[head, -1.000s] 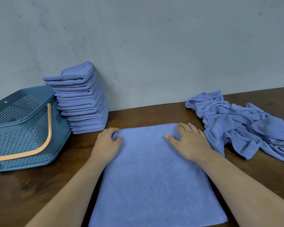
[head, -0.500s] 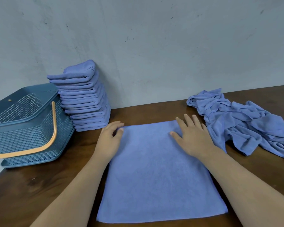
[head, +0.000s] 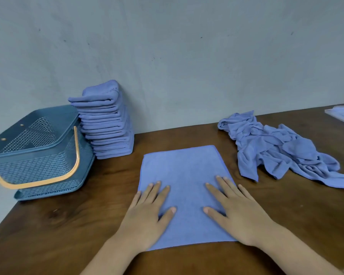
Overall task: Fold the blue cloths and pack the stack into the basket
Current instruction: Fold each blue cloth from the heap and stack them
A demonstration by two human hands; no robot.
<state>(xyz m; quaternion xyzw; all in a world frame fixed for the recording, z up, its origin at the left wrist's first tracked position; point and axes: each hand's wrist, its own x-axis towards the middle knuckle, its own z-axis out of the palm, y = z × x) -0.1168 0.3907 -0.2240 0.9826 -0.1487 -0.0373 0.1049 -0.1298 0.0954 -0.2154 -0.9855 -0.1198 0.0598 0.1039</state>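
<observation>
Blue cloth [head: 183,175]: a flat rectangle of soft, fine-napped fabric. It lies centre-front on the dark wood table [head: 68,225], long axis running from the front edge toward the wall. Both hands press palm-down on its near half, fingers straight & spread. Left hand [head: 147,215] is on the left side, right hand [head: 240,215] on the right, w/ bare cloth between them. The far half lies just beyond the fingertips, equally near each hand, so the next fold probably needs both.

- **Back edge, left:** neat stack [head: 107,124] of folded cloths against the wall.
- **Left corner:** teal perforated plastic basket [head: 34,149] w/ orange handle, just beside the stack.
- **Back right:** crumpled pile [head: 276,151] of unfolded cloths.
</observation>
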